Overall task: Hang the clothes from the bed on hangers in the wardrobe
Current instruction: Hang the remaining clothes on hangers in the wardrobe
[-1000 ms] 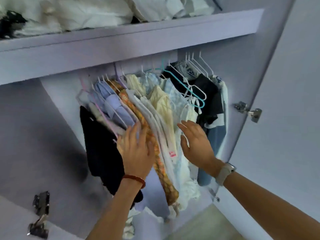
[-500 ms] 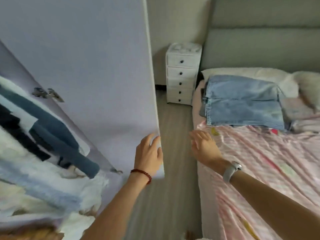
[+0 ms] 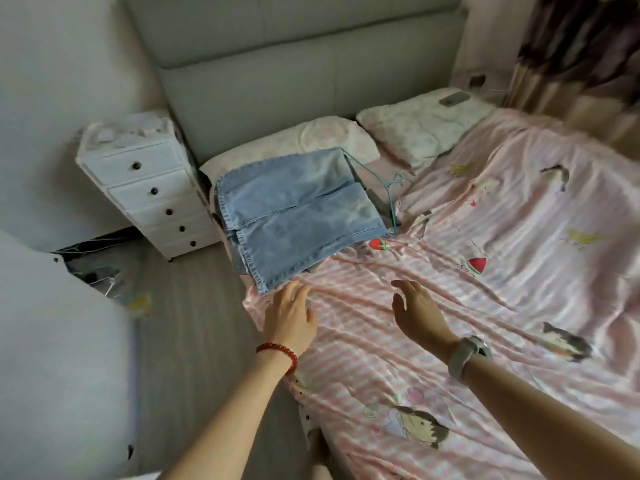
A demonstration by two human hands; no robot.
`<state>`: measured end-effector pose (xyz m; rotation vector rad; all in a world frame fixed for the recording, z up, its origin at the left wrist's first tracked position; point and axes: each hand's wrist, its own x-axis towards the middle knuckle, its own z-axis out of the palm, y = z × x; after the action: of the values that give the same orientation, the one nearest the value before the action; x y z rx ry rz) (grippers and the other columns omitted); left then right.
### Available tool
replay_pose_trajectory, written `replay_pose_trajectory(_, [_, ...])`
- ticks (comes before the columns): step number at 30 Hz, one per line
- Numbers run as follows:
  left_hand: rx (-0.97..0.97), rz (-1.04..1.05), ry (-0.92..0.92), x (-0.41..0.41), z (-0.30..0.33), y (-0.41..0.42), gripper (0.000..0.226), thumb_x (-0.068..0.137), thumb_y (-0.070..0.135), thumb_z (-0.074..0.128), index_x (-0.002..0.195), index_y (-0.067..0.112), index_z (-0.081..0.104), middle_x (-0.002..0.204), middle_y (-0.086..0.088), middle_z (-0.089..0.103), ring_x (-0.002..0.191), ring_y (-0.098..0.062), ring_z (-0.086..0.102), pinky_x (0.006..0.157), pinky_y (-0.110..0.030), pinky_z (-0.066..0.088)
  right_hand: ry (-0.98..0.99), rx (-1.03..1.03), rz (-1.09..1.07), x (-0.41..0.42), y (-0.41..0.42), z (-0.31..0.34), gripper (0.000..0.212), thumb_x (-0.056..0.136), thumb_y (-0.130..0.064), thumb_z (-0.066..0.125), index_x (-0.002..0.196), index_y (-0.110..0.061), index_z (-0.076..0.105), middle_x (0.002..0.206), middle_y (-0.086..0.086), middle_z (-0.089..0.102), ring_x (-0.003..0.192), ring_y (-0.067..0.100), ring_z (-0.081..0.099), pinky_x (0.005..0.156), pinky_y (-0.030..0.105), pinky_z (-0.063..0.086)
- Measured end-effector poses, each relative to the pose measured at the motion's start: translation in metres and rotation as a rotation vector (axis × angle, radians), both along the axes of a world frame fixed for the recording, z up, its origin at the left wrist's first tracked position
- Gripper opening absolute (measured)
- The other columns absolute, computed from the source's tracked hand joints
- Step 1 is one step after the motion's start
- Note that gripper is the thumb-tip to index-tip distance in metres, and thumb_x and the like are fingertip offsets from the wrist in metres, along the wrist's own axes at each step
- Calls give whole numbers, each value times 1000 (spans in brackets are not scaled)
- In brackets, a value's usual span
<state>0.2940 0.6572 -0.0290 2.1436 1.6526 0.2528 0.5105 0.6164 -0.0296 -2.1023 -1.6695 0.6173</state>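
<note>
Both hands reach over the pink striped bedsheet [image 3: 381, 341] at frame centre: left hand [image 3: 291, 317] with fingers spread, empty, fingertips just short of the hem of the folded light-blue jeans [image 3: 294, 216]; right hand [image 3: 420, 311] also spread and empty, well right of them. The jeans lie centre-left of the frame, partly on a pillow [image 3: 311, 136], with a teal wire hanger [image 3: 388, 188] touching their right edge. Likely risks: a one-corner grab unfolds the stack and lets it slide off the bed edge onto the floor, or the lift snags the hanger and drags it along.
</note>
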Motion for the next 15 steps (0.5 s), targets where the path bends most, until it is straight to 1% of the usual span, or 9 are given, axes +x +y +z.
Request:
replay_pose_trajectory(2, [-29, -37, 17, 13, -11, 33, 45, 95, 22, 41, 139, 15, 35, 148, -3, 27, 135, -19, 27, 109, -37, 29, 19, -26, -49, 15, 23, -10, 36, 95, -12, 41, 130, -6, 46, 134, 15, 48, 122, 30, 46, 100, 34, 35])
replay_pose_trajectory(5, [-99, -94, 32, 38, -44, 113, 45, 96, 21, 40, 140, 15, 33, 148, -3, 27, 135, -20, 27, 107, -34, 28, 50, -87, -179, 46, 93, -41, 36, 94, -10, 40, 130, -4, 46, 132, 17, 49, 120, 31, 47, 98, 33, 36])
replay_pose_trajectory(10, [-233, -135, 59, 63, -110, 218, 47, 97, 23, 39, 142, 16, 28, 150, -4, 24, 136, -21, 23, 107, -40, 30, 109, -221, -317, 79, 204, -94, 38, 94, -7, 37, 131, -2, 44, 135, 17, 48, 122, 29, 47, 100, 35, 36])
replay_pose_trajectory(13, [-246, -148, 97, 71, -155, 266, 53, 96, 29, 39, 146, 21, 21, 154, -3, 14, 139, -23, 16, 109, -46, 26, 128, -266, -364, 90, 260, -129, 40, 94, -8, 36, 134, -4, 41, 136, 18, 47, 123, 30, 46, 102, 37, 36])
replay_pose_trajectory(15, [-234, -188, 190, 75, -182, 291, 57, 97, 36, 36, 147, 27, 10, 156, -1, 1, 142, -26, 4, 112, -48, 20, 151, -290, -398, 97, 290, -153, 40, 94, -6, 34, 133, -3, 41, 133, 20, 49, 119, 33, 49, 97, 38, 40])
